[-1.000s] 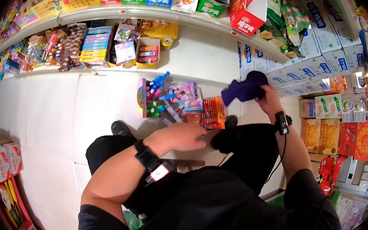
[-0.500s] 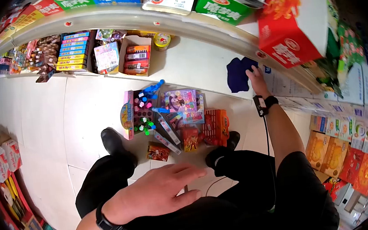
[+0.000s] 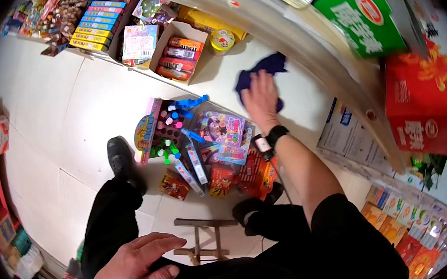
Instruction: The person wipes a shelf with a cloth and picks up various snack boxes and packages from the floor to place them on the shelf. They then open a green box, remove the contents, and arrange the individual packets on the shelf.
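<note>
Far L, along the front edge of the lower shelf [image 3: 307, 84]: 1 stack of thin boxes [image 3: 96, 23], exact no. unclear. Below, 1 L hand [image 3: 131, 269], palm down nr the lap, fingers loosely out, thumb apart, hold of nothing. 1 L shoe [image 3: 121, 161] on the floor [image 3: 88, 118]. Next, 1 pink-edged display box [image 3: 148, 134] w/ blue, green & pink-topped pcs, too jumbled to count. R of it on the floor, nr the shelf's front edge: 1 small dark-red box [image 3: 174, 185], 2 slim packs [image 3: 196, 163], 1 red pack [image 3: 221, 181], purple picture packs [image 3: 225, 134] (at least 2, overlapping), 1 orange-red pack [image 3: 266, 181]. 1 stool [image 3: 205, 222] below them, btwn the legs. Back on lower shelf: 1 open carton [image 3: 194, 73] w/ 4 rolls [image 3: 176, 63], then 1 yellow-lidded tub [image 3: 222, 40]. R of tub, 1 dark purple cloth [image 3: 243, 80] lies just inside the front edge; 1 R hand [image 3: 261, 94] is flat on it, fingers extended, slightly apart, not gripped round it. Upper shelf [image 3: 329, 60], far R: 1 green box [image 3: 357, 14], 1 red box [image 3: 421, 102].
</note>
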The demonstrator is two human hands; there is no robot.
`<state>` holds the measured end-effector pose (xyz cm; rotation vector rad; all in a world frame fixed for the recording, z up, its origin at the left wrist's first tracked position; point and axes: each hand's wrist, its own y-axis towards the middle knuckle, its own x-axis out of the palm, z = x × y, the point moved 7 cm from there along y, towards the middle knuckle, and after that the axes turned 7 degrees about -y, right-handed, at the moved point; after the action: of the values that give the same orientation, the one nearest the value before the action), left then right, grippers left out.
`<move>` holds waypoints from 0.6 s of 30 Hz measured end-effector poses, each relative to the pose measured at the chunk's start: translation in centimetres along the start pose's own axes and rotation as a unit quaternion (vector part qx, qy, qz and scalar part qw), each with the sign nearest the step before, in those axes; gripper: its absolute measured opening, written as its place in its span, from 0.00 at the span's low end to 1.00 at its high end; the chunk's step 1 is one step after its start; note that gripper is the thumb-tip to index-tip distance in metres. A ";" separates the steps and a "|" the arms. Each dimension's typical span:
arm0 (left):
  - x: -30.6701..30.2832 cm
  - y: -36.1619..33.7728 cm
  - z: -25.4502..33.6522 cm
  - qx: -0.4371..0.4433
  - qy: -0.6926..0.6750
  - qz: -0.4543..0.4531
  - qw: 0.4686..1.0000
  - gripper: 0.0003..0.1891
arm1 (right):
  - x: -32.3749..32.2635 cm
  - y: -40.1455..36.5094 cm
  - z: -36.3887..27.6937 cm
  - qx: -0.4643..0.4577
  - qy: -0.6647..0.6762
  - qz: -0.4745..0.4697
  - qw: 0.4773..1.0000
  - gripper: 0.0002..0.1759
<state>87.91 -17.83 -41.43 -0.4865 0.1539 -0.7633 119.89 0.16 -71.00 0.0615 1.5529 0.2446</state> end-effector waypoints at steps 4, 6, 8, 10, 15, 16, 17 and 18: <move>-0.9 1.6 2.1 0.049 0.116 0.013 0.992 0.21 | -1.7 3.7 -5.0 -0.142 0.078 -0.001 0.987 0.31; -2.1 1.4 1.6 0.077 0.101 0.072 0.989 0.22 | -0.9 5.8 -3.0 -0.124 0.068 -0.055 0.988 0.30; -2.9 1.5 1.2 0.071 0.137 0.079 0.985 0.22 | 0.1 8.5 0.7 -0.060 0.050 -0.143 0.987 0.28; -3.3 1.9 1.6 0.069 0.132 0.083 0.985 0.22 | -1.8 11.0 4.3 -0.005 0.050 -0.117 0.992 0.27; -3.3 2.5 2.2 0.081 0.125 0.092 0.985 0.22 | 4.0 17.3 9.4 -0.064 -0.088 0.053 0.993 0.26; -3.3 2.6 2.0 0.076 0.133 0.100 0.983 0.21 | 4.3 18.8 8.8 -0.059 -0.087 0.041 0.994 0.26; -3.2 2.8 1.7 0.071 0.132 0.103 0.983 0.22 | 4.5 20.1 8.7 -0.062 -0.091 0.038 0.993 0.26; -3.1 3.0 1.5 0.064 0.135 0.107 0.983 0.22 | 4.8 21.2 8.1 -0.093 -0.083 0.045 0.991 0.25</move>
<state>88.05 -13.20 -41.65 -0.2380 0.4009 -0.6216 125.50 22.66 -71.45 0.0053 1.3569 0.4444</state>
